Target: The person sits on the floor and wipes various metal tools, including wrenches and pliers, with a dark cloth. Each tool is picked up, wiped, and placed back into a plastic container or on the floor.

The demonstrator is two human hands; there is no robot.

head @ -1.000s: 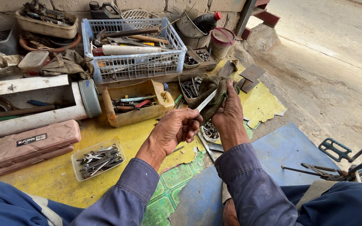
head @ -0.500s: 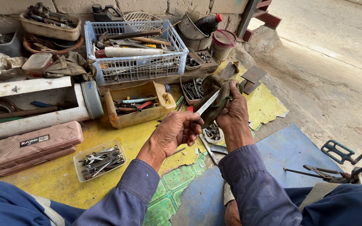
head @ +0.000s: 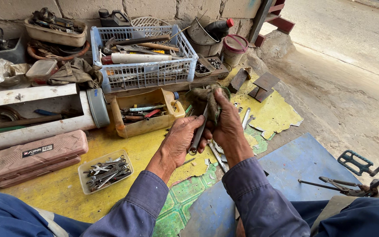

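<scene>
My left hand (head: 181,141) grips the lower end of a long metal wrench (head: 197,137), held upright over the yellow mat (head: 141,153). My right hand (head: 228,122) presses a dirty greenish rag (head: 206,97) around the wrench's upper part, which the rag hides. Both sleeves are dark blue. Several more wrenches (head: 244,117) lie on the mat just beyond and under my hands.
A yellow cut-open jug (head: 143,127) of tools sits left of my hands. Behind it stands a blue basket (head: 143,75) of tools. A clear tub of small spanners (head: 106,171) and a pink tool case (head: 31,154) lie near left. A blue sheet (head: 294,164) and pliers (head: 336,184) lie at the right.
The wrench has turned from a slanted, bare position to more upright, and my right hand has drawn the rag up over its top end. Both hands stay in the same place.
</scene>
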